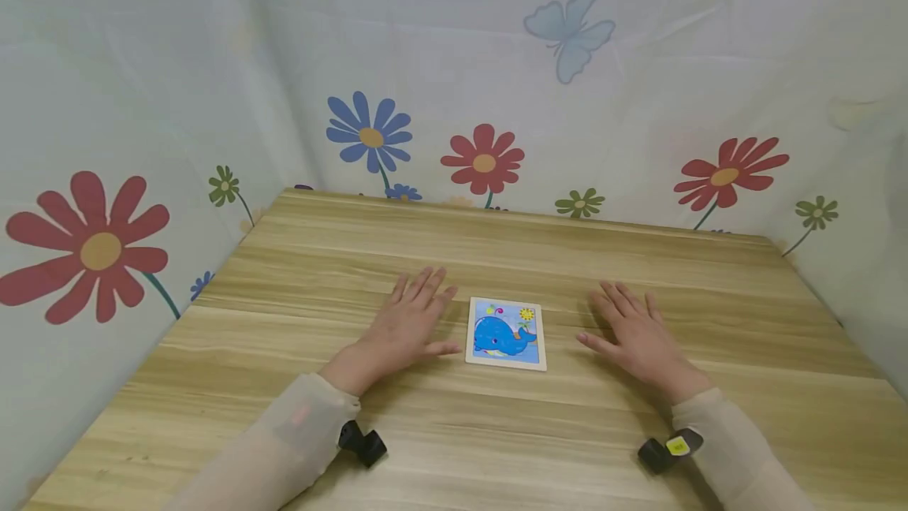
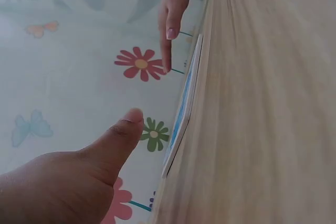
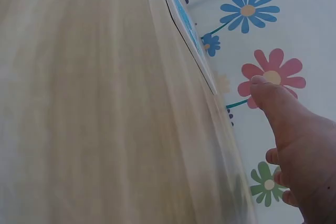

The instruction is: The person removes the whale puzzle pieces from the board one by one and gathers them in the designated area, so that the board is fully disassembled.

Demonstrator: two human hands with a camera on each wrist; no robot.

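On the table (image 1: 461, 448), between our spread left hand (image 1: 406, 326) at nine o'clock and spread right hand (image 1: 641, 341) at three, the whale board (image 1: 506, 335) is lying, which we are judging light, stiff, slightly slippery, best pinched by opposite edges (image 1: 470, 333).

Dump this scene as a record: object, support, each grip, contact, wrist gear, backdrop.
object: square whale picture with pale frame, lying flat, face up
support: wooden table
left grip: bare hand, fingers extended, thumb pointing at the picture's left edge
right grip: bare hand, fingers extended, off the picture's right side
held: nothing
contact with picture: none visible; left thumb is nearer
wrist gear: black device on left, another on right
backdrop: pale sheet printed with flowers and butterflies
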